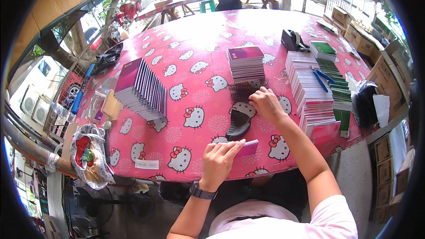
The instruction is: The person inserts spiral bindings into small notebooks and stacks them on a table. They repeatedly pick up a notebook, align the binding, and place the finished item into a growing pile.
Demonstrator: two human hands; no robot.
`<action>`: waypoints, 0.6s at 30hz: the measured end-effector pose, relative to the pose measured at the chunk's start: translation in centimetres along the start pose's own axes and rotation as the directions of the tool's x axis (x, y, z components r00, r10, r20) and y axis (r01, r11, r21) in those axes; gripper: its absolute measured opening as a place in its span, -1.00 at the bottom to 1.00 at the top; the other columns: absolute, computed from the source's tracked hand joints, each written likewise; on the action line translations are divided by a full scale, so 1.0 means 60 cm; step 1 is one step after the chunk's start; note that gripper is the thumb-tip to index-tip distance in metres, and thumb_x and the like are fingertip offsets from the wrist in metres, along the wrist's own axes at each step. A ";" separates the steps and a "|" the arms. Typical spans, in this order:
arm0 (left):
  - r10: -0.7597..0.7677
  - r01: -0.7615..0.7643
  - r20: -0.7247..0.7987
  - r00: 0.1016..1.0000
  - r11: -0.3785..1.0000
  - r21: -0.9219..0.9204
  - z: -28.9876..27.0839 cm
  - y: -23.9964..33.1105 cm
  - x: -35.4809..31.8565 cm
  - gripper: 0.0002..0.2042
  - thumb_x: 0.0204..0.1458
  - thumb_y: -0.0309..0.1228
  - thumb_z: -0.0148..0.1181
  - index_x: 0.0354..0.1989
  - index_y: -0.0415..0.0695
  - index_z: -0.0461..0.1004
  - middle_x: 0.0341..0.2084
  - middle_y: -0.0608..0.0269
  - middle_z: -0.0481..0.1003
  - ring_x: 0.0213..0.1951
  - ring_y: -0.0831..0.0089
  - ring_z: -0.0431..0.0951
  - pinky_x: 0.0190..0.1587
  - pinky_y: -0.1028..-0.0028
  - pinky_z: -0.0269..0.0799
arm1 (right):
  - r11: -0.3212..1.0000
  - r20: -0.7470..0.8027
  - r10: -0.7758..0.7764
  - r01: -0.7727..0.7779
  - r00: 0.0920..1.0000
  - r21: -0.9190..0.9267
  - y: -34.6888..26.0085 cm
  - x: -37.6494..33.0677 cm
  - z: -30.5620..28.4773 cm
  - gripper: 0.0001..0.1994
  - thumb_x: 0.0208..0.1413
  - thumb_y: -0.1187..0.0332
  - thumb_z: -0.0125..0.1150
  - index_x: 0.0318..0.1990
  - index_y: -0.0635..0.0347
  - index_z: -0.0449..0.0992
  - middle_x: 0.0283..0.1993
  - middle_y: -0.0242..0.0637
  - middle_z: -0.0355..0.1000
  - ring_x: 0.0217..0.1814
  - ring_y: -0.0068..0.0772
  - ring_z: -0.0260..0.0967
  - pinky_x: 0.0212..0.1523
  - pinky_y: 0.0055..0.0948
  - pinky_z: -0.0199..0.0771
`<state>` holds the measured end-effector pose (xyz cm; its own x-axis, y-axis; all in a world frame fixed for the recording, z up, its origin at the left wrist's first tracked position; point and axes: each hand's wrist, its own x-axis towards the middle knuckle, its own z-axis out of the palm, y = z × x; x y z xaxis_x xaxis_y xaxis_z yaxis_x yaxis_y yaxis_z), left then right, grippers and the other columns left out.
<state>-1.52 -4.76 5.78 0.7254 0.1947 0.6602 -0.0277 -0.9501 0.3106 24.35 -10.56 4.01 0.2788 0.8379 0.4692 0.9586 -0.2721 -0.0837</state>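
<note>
Purple booklet (pixel 248 149): held in left hand (pixel 219 157), toward near edge of counter (pixel 175 130), long visible edge sloping gently up to the right; black wire coils (pixel 243 92): beyond booklet, heaped crosswise, just left of right hand (pixel 268 105), the nearer one; right fingertips bunched narrow, grip on a coil impossible to tell

Person's got a pale pinkish-white top (pixel 256 228) on, with a short, kinda loose sleeve (pixel 333 216) showing on the right side. Chunky black watch (pixel 203 191) strapped on the left, bare hands (pixel 218 159), and dark bottoms (pixel 276 192), too shadowy to make out the cut.
</note>
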 end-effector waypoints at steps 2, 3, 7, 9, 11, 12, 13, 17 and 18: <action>-0.009 0.009 0.019 1.000 1.000 -0.002 -0.005 0.000 0.001 -0.67 -0.07 -0.54 0.12 -0.10 0.04 0.55 -0.30 0.41 0.57 -0.33 0.51 0.54 -0.24 0.46 0.31 | 0.998 -0.068 0.034 -0.031 0.997 0.051 -0.002 0.004 -0.015 -0.88 -0.02 0.32 0.25 -0.32 0.09 0.56 -0.35 -0.38 0.48 -0.12 -0.31 0.35 -0.09 -0.30 0.32; 0.003 -0.003 0.017 1.000 1.000 -0.006 -0.004 -0.002 0.000 -0.68 -0.06 -0.53 0.13 -0.09 0.03 0.55 -0.32 0.39 0.57 -0.34 0.50 0.54 -0.25 0.45 0.31 | 0.997 -0.086 0.040 -0.035 0.996 0.063 0.000 0.005 -0.024 -0.87 -0.01 0.33 0.24 -0.30 0.09 0.56 -0.35 -0.38 0.48 -0.11 -0.30 0.35 -0.08 -0.29 0.32; -0.023 0.023 0.059 0.998 1.000 -0.008 -0.012 0.004 0.008 -0.68 -0.03 -0.56 0.13 -0.07 0.01 0.53 -0.41 0.36 0.55 -0.35 0.46 0.53 -0.24 0.45 0.31 | 0.993 0.075 0.094 -0.099 0.993 0.071 0.010 -0.001 -0.037 -0.77 -0.05 0.39 0.24 -0.18 0.14 0.53 -0.23 -0.24 0.43 -0.06 -0.19 0.35 0.00 -0.24 0.37; -0.062 0.059 0.096 0.993 0.998 0.030 -0.018 0.016 0.013 -0.66 -0.04 -0.59 0.11 -0.07 -0.01 0.52 -0.44 0.34 0.52 -0.34 0.43 0.52 -0.21 0.43 0.31 | 0.989 0.222 0.129 -0.142 0.966 0.042 0.010 -0.004 -0.043 -0.74 -0.12 0.51 0.18 -0.19 0.20 0.50 -0.16 -0.14 0.37 -0.03 -0.12 0.33 0.04 -0.24 0.40; -0.094 0.082 0.124 0.988 0.992 0.094 -0.015 0.027 0.017 -0.64 -0.08 -0.63 0.10 -0.07 -0.04 0.52 -0.45 0.31 0.50 -0.33 0.37 0.51 -0.18 0.40 0.31 | 0.983 0.167 0.175 -0.182 0.970 0.027 0.004 -0.010 -0.054 -0.75 -0.16 0.55 0.14 -0.23 0.21 0.48 -0.16 -0.14 0.36 -0.01 -0.12 0.32 0.01 -0.24 0.41; -0.119 0.114 0.118 0.986 0.992 0.050 -0.010 0.028 0.018 -0.63 -0.10 -0.65 0.10 -0.07 -0.05 0.52 -0.43 0.29 0.49 -0.31 0.35 0.50 -0.17 0.39 0.31 | 0.979 0.140 0.198 -0.202 0.970 0.017 0.004 -0.014 -0.059 -0.76 -0.17 0.56 0.12 -0.25 0.22 0.47 -0.16 -0.14 0.35 0.00 -0.12 0.31 0.00 -0.23 0.42; -0.144 0.144 0.112 0.983 0.990 0.004 -0.005 0.029 0.020 -0.62 -0.12 -0.66 0.09 -0.08 -0.06 0.52 -0.41 0.27 0.49 -0.29 0.32 0.50 -0.15 0.37 0.31 | 0.985 -0.019 0.159 -0.157 0.987 0.067 0.009 -0.020 -0.062 -0.80 -0.18 0.58 0.11 -0.31 0.27 0.44 -0.24 -0.14 0.37 -0.13 -0.13 0.37 -0.11 -0.29 0.45; -0.172 0.173 0.035 0.985 0.984 -0.049 0.017 0.029 0.017 -0.57 -0.18 -0.70 0.08 -0.07 -0.09 0.51 -0.31 0.23 0.47 -0.22 0.26 0.48 -0.11 0.33 0.31 | 0.772 -0.020 0.406 -0.331 0.914 0.543 -0.023 -0.055 -0.133 -0.80 -0.12 0.64 0.11 -0.26 0.31 0.46 -0.40 -0.17 0.41 -0.39 -0.29 0.39 -0.28 -0.42 0.42; -0.170 0.172 0.044 0.985 0.983 -0.064 0.021 0.031 0.015 -0.56 -0.18 -0.71 0.08 -0.06 -0.08 0.50 -0.29 0.23 0.47 -0.22 0.26 0.47 -0.11 0.33 0.31 | 0.733 0.028 0.355 -0.297 0.934 0.612 -0.040 -0.073 -0.148 -0.82 -0.09 0.60 0.15 -0.26 0.30 0.47 -0.39 -0.17 0.42 -0.38 -0.31 0.40 -0.29 -0.42 0.41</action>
<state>-0.07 -6.63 6.09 0.7490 0.3421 0.5673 0.0535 -0.8848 0.4630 20.33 -17.81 9.96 0.6026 0.6996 0.3839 0.6551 -0.1591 -0.7386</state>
